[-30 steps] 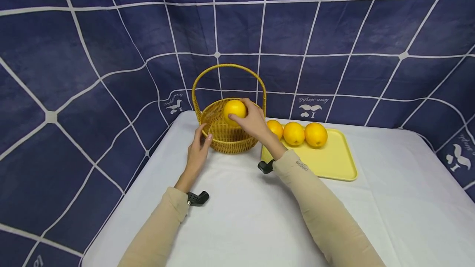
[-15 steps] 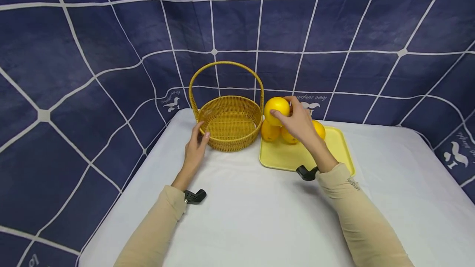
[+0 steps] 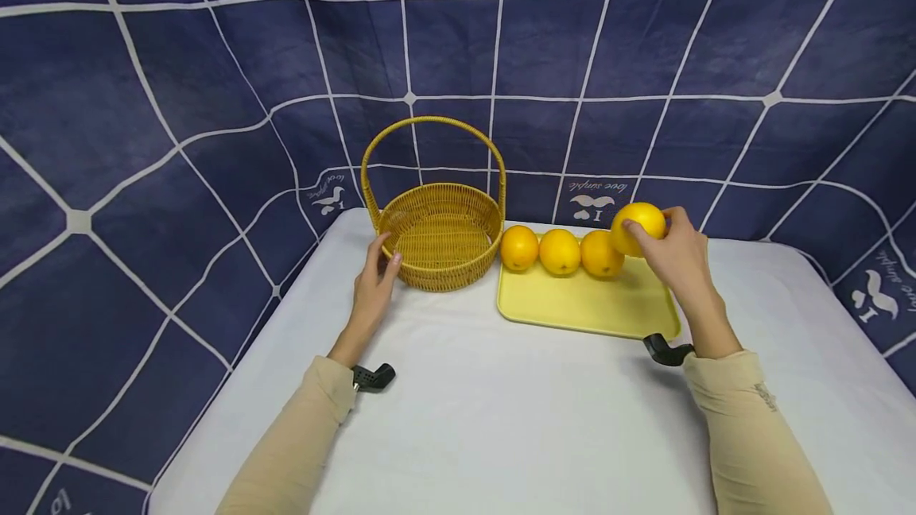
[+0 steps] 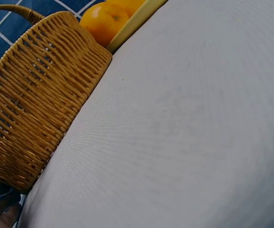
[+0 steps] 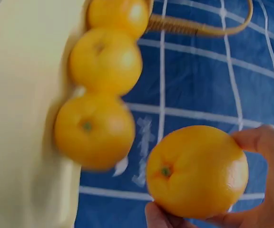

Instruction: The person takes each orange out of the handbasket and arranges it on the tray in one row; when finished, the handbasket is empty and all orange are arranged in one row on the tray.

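My right hand [image 3: 681, 262] holds an orange [image 3: 640, 225] between thumb and fingers, above the right end of a yellow tray [image 3: 565, 304]. The right wrist view shows this held orange [image 5: 196, 171] apart from the nearest one [image 5: 95, 130] in the row. Three other oranges sit side by side along the tray's back edge, the leftmost orange [image 3: 519, 248] close to a wicker basket [image 3: 444, 278]. With relaxed fingers, my left hand [image 3: 372, 284] touches the basket's left side. Only part of those fingers [image 4: 6, 204] shows in the left wrist view.
The basket's tall arched handle [image 3: 432, 118] stands upright. A white cloth [image 3: 501, 404] covers the table, and a blue curtain with white lines [image 3: 544, 46] hangs behind and at the left. Black cameras sit at both wrists.
My right hand has carried the orange rightward from over the basket, across the row, to the tray's right end. My left hand has stayed at the basket. The view has shifted slightly.
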A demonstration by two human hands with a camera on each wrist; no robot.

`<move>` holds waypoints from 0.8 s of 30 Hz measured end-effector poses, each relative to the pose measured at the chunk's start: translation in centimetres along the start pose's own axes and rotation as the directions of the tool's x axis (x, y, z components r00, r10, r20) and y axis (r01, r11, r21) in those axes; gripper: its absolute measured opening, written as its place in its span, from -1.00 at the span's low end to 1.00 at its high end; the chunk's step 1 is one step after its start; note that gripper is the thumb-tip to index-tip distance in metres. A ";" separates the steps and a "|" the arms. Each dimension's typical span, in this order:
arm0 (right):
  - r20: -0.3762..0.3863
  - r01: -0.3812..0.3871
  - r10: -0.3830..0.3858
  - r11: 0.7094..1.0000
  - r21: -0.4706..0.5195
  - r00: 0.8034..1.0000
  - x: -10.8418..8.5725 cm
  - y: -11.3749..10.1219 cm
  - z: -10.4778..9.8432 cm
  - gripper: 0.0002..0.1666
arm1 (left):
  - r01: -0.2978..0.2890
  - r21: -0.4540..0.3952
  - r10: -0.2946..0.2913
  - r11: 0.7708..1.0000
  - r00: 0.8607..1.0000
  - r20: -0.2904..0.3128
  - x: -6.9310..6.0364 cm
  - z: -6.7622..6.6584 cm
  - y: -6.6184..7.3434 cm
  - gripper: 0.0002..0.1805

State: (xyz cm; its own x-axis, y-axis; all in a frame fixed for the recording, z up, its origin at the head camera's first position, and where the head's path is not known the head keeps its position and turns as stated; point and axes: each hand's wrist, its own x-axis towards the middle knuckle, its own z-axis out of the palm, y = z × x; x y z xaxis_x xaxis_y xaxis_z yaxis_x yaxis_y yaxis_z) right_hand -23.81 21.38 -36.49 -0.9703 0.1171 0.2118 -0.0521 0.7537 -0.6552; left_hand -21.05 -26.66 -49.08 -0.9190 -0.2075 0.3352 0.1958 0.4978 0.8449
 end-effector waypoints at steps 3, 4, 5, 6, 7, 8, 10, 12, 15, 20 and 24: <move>-0.013 -0.048 0.049 0.999 0.010 0.999 0.2 1.7 -0.2 0.05 | -0.014 0.005 0.014 1.000 1.000 -0.002 0.1 0.1 0.1 -0.37; -0.011 -0.064 0.065 0.998 0.011 0.998 0.3 2.1 -0.3 0.06 | -0.016 0.005 0.016 1.000 1.000 -0.002 0.1 0.1 0.1 -0.37; -0.008 -0.080 0.080 0.997 0.014 0.997 0.4 2.5 -0.3 0.07 | -0.017 0.004 0.017 1.000 1.000 -0.002 0.1 0.1 0.1 -0.37; -0.003 -0.097 0.097 0.995 0.016 0.995 0.6 2.9 -0.3 0.08 | -0.016 0.008 0.016 1.000 1.000 -0.001 0.1 0.1 0.1 -0.37; 0.003 -0.115 0.115 0.993 0.016 0.993 0.7 3.2 -0.2 0.09 | -0.015 0.009 0.015 1.000 1.000 -0.002 0.0 0.1 0.1 -0.37; 0.017 -0.137 0.136 0.991 0.013 0.991 0.8 3.6 -0.1 0.11 | -0.011 0.010 0.011 1.000 1.000 -0.002 0.0 0.0 0.0 -0.37; 0.032 -0.163 0.163 0.987 0.002 0.986 1.0 4.5 0.4 0.15 | -0.009 0.007 0.009 1.000 1.000 -0.002 -0.1 -0.1 0.0 -0.37; 0.030 -0.173 0.173 0.985 -0.007 0.984 1.2 5.4 1.0 0.18 | -0.010 0.005 0.010 1.000 1.000 -0.001 -0.1 -0.2 -0.1 -0.36; 0.039 -0.163 0.164 0.986 -0.029 0.986 1.4 6.7 2.1 0.21 | -0.010 0.006 0.010 1.000 1.000 -0.007 -0.1 -0.4 -0.1 -0.37; 0.055 -0.143 0.148 0.986 -0.081 0.988 1.5 7.7 3.4 0.24 | -0.008 0.006 0.008 1.000 1.000 -0.007 -0.2 -0.4 -0.2 -0.38; 0.018 -0.139 0.142 0.985 -0.106 0.990 1.4 7.9 3.7 0.23 | -0.002 -0.003 0.002 1.000 1.000 0.004 0.0 -0.1 -0.1 -0.38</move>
State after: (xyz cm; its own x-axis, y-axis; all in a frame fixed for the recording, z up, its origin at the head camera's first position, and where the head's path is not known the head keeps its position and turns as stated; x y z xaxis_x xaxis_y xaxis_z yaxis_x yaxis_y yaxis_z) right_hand -26.48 25.16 -44.04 -0.9719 0.2115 0.1037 0.1091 0.7943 -0.5977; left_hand -21.01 -26.82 -49.16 -0.9199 -0.2029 0.3356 0.1990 0.4958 0.8453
